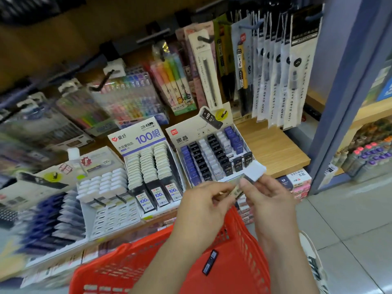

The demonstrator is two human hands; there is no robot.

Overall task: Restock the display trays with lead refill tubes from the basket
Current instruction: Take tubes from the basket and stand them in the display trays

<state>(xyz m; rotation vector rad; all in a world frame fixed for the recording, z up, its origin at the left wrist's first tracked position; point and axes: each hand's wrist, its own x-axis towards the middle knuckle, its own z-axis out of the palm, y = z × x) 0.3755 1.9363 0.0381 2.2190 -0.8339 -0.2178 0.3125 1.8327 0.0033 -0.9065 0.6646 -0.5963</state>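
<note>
Pinching a lead refill tube between them, the left hand and right hand hold it over the red basket, near the HB display tray; light, rigid and likely slick, it is best gripped on its flat sides.

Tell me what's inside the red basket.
One dark lead refill tube lies in the red basket. Both forearms cover much of the inside, so any more tubes there cannot be seen.
</note>
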